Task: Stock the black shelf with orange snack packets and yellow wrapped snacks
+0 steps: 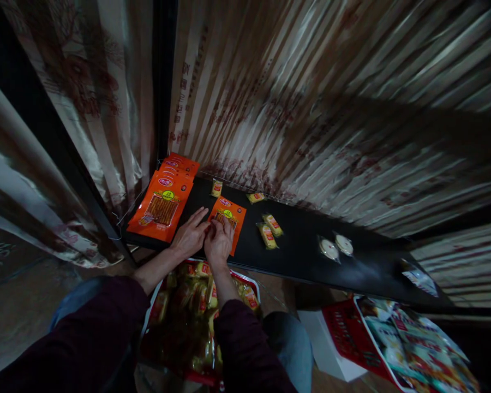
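My left hand (190,236) lies over the front part of a black shelf, fingers stretched out and close together, with nothing seen in it. Beside it, my right hand (220,240) has its fingers bent over the left side of a single orange snack packet (238,219) and appears to grip it; the fingertips are partly hidden. The two hands meet near the thumbs. Left of them, several matching orange packets (162,204) overlap in a fanned stack. Behind the single packet stands a small yellow wrapped snack (216,188).
More yellow wrapped snacks (268,234) and two round white wrapped pieces (329,249) lie along the black shelf (298,262). A red-and-white basket (253,285) of yellow snacks sits below my arms. At lower right is a red box (352,333) of bags. Patterned curtains (270,109) hang behind.
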`<state>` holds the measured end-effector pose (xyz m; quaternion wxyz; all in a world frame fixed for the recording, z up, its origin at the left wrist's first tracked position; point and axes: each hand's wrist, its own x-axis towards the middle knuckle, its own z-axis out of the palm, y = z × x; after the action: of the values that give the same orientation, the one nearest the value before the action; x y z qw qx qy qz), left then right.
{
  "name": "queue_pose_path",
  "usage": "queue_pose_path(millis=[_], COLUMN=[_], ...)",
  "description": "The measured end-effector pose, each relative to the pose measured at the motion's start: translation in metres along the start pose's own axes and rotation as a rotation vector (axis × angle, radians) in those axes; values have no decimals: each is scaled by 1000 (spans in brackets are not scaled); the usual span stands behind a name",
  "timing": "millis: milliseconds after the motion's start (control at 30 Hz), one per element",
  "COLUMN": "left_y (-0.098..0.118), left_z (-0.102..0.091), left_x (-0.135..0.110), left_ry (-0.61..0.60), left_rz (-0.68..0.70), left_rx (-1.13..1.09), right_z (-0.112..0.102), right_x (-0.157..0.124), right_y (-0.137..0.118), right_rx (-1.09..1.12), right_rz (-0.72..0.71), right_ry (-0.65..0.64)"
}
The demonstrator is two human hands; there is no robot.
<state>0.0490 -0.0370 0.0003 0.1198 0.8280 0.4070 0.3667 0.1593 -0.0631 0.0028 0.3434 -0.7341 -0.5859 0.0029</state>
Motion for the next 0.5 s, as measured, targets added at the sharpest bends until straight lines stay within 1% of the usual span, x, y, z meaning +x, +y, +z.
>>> queue_pose_path(millis=[133, 233, 333, 433, 500], left_y=[7, 8, 10, 12, 12], left_z=[20, 29, 31, 29, 27], left_x=[3, 4, 4, 4, 2], left_ry=[-96, -138, -182, -207, -215], left_rz=[-37, -43, -43, -46, -38], left_rx=[60, 102, 106, 67, 39], right_z=[-14, -20, -21, -19, -17], right_x=[3, 4, 5, 8, 11], right_y=[28, 42, 49, 54, 58], right_rx=[-92, -107, -67, 13, 87], right_rz=[100, 154, 201, 239, 264], right_ry=[-13, -17, -13, -9, 20])
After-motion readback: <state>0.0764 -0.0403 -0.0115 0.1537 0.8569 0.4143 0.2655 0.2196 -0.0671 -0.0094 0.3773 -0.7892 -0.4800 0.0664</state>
